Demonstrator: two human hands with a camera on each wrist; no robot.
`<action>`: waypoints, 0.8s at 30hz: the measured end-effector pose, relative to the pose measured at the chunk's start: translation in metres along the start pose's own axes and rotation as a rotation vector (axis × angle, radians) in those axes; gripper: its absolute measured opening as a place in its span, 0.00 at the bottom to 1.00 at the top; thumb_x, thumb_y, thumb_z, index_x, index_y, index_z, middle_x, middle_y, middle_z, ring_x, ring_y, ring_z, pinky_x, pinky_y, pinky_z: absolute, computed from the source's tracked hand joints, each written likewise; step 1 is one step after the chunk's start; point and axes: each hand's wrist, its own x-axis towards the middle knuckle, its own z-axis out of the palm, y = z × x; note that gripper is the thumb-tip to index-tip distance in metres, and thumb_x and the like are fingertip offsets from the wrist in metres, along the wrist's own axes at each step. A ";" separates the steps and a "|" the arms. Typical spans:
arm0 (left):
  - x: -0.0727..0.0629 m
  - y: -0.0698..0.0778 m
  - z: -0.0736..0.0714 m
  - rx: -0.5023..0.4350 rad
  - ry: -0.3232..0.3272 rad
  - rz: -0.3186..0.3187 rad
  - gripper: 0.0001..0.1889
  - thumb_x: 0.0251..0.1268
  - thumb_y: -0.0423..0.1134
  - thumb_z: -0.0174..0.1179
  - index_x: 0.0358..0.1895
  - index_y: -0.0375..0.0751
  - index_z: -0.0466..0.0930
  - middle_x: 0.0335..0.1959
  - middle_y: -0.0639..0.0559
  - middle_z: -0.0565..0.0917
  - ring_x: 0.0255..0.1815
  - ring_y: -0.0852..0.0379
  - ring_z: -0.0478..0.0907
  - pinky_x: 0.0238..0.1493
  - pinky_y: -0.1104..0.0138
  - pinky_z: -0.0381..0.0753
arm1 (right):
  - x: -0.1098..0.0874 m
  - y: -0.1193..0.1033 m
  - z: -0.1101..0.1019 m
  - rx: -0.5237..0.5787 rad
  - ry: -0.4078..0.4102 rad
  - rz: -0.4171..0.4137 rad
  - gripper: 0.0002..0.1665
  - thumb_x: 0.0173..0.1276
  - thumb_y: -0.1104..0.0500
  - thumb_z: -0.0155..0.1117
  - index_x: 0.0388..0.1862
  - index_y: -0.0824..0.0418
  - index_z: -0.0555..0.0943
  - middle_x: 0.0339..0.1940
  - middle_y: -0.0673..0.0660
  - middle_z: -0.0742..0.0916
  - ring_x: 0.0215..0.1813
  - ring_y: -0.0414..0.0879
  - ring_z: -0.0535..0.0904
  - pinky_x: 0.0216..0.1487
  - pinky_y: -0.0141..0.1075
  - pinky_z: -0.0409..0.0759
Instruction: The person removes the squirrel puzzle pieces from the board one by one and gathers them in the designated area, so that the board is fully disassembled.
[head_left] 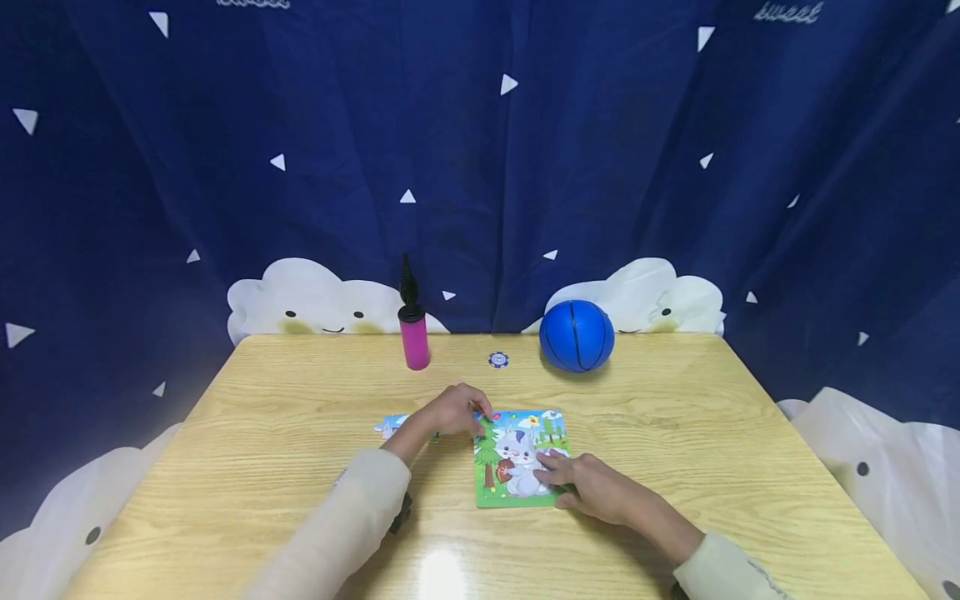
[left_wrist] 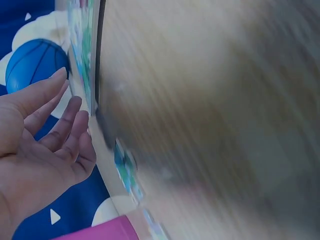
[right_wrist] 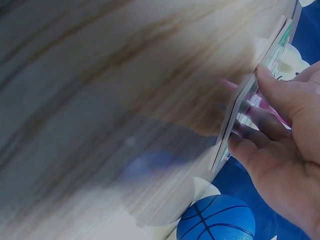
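A squirrel picture puzzle [head_left: 519,483] lies flat on the wooden table between the two hands. My left hand [head_left: 456,408] hovers at its far left corner, fingers loosely bent; in the left wrist view nothing sits between thumb and fingers. The right hand [head_left: 596,487] rests on the puzzle's right side, fingertips spread over the picture and thumb at the near right edge. Small puzzle pieces [head_left: 392,423] lie to the left, partly hidden behind the left forearm. Two of these pieces [left_wrist: 127,172] show below the left fingers in the left wrist view.
Behind the left hand stands a magenta hand pump [head_left: 416,343] with a black nozzle. A blue basketball [head_left: 577,336] sits at the table's back right. Between them lies a round poker chip [head_left: 498,360]. A dark blue curtain [head_left: 465,167] hangs along the far edge.
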 end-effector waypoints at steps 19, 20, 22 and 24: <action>0.008 0.007 0.023 0.100 0.003 -0.006 0.08 0.45 0.31 0.71 0.30 0.41 0.84 0.46 0.46 0.77 0.50 0.51 0.72 0.60 0.55 0.71 | 0.000 0.003 0.002 0.016 -0.012 0.007 0.29 0.60 0.60 0.67 0.61 0.62 0.75 0.67 0.63 0.73 0.67 0.59 0.70 0.63 0.53 0.70; 0.008 0.007 0.023 0.104 0.006 -0.008 0.08 0.45 0.31 0.72 0.30 0.41 0.85 0.47 0.46 0.77 0.52 0.50 0.72 0.62 0.55 0.70 | 0.000 0.003 0.002 0.012 -0.011 0.007 0.29 0.60 0.60 0.67 0.61 0.62 0.75 0.67 0.63 0.73 0.67 0.59 0.70 0.63 0.53 0.70; 0.008 0.008 0.024 0.118 0.006 -0.008 0.08 0.43 0.30 0.72 0.30 0.41 0.85 0.48 0.45 0.76 0.54 0.48 0.72 0.63 0.54 0.69 | 0.000 0.003 0.002 0.004 -0.011 0.005 0.29 0.60 0.60 0.66 0.61 0.62 0.75 0.67 0.63 0.73 0.67 0.58 0.70 0.62 0.53 0.70; 0.007 0.009 0.024 0.121 0.006 -0.012 0.09 0.42 0.29 0.72 0.30 0.42 0.85 0.50 0.45 0.76 0.55 0.48 0.71 0.63 0.54 0.69 | 0.000 0.003 0.001 -0.004 -0.011 0.003 0.29 0.60 0.59 0.67 0.61 0.62 0.75 0.67 0.63 0.73 0.67 0.59 0.70 0.62 0.53 0.71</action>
